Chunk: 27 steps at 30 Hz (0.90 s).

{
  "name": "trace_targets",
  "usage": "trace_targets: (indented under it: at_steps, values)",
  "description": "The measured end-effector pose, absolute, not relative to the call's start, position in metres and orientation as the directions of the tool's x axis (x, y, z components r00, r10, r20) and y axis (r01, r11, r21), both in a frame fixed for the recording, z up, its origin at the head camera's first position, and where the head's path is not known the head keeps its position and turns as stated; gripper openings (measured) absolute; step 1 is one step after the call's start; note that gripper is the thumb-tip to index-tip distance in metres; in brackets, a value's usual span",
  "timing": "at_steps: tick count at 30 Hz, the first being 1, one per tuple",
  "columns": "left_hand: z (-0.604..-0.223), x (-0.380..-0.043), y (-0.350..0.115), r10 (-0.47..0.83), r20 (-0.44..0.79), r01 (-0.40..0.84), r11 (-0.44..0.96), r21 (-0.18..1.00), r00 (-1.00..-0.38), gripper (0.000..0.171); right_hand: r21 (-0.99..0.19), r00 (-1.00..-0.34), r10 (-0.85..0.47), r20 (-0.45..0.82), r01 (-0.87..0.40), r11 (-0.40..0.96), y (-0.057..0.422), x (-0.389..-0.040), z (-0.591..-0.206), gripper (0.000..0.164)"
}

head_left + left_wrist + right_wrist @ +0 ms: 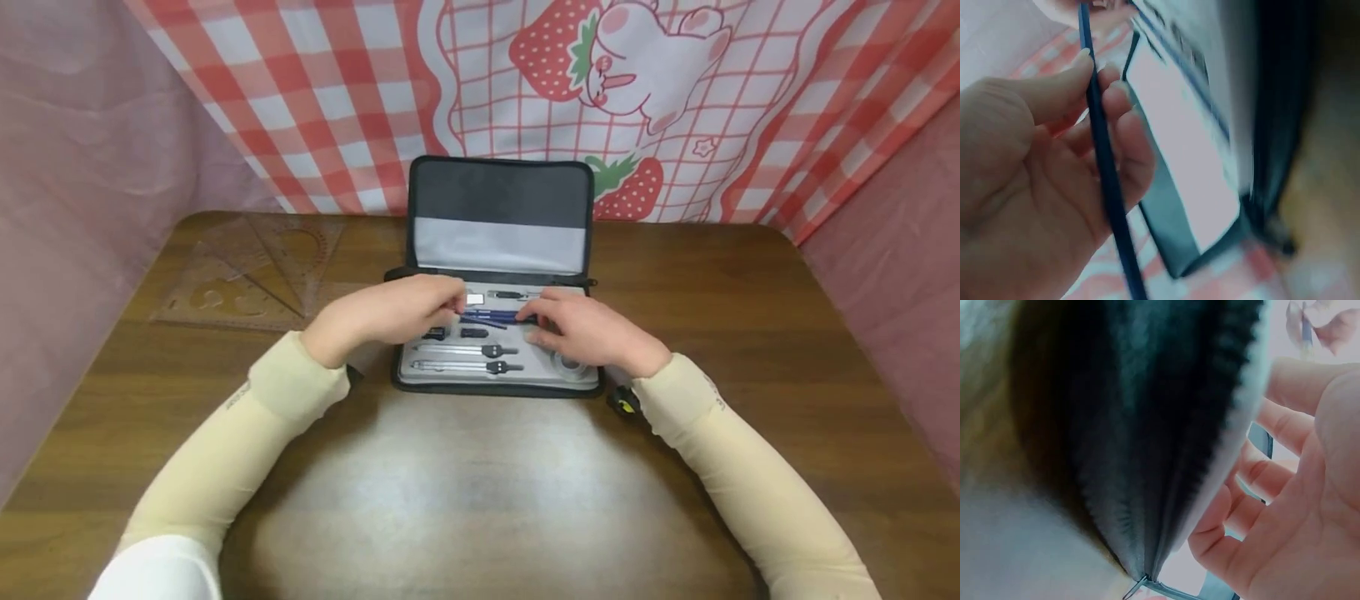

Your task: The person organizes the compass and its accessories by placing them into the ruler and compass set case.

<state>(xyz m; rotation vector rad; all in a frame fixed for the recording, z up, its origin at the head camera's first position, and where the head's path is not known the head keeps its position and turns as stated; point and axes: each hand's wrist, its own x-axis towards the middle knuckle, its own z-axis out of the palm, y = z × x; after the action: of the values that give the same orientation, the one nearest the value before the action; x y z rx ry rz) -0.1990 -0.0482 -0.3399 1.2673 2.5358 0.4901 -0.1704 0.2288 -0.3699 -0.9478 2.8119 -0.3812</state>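
Dark blue, slender pencil: located in the grip of the left hand, over the left part of an open case. The left grip is closed to the thickness of the pencil, pinching it between thumb and fingers. In the head view, the free end of the pencil points right and slightly downward, just below further blue pencils in the tray.

Right hand: positioned above the right part of the tray, beside the right end of the blue pencils. The right grip is partly open, with fingers loosely bent and thumb apart from the forefinger; contact with the pencils cannot be determined.

Black zippered case: its lid stands raised at the rear. The pale grey tray carries a white rectangular eraser above the pencils, a small black block below them, and two silver compasses with black heads along the front. A round clear container sits at front right, partly covered by the right hand.

Clear plastic set squares and protractor lie left of the case on the brown wood-grain surface. A red-and-white checked curtain hangs behind
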Motion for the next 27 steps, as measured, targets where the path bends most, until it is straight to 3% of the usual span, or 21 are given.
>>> trace_targets:
  at_steps: [5, 10, 17, 23, 27]
  values:
    - [-0.356, -0.204, -0.028, 0.814, -0.021, 0.746, 0.542, 0.386, -0.580, 0.005, -0.272, -0.790, -0.609, -0.065, -0.574, 0.773, 0.226, -0.171, -0.369, 0.034]
    - [-0.363, -0.203, -0.021, 0.783, 0.020, 0.743, 0.582, 0.331, -0.622, 0.007, -0.267, -0.813, -0.582, -0.030, -0.554, 0.788, 0.226, -0.168, -0.364, 0.038]
    - [-0.363, -0.200, -0.016, 0.749, 0.083, 0.715, 0.585, 0.384, -0.657, 0.010, -0.297, -0.810, -0.573, 0.121, -0.581, 0.758, 0.226, -0.168, -0.358, 0.021]
    - [-0.359, -0.201, -0.021, 0.778, 0.085, 0.723, 0.530, 0.443, -0.622, 0.017, -0.302, -0.808, -0.553, 0.202, -0.588, 0.750, 0.232, -0.172, -0.353, 0.014]
    - [-0.356, -0.206, -0.030, 0.802, 0.024, 0.730, 0.531, 0.431, -0.597, 0.023, -0.310, -0.828, -0.533, 0.172, -0.559, 0.769, 0.243, -0.174, -0.349, 0.014]
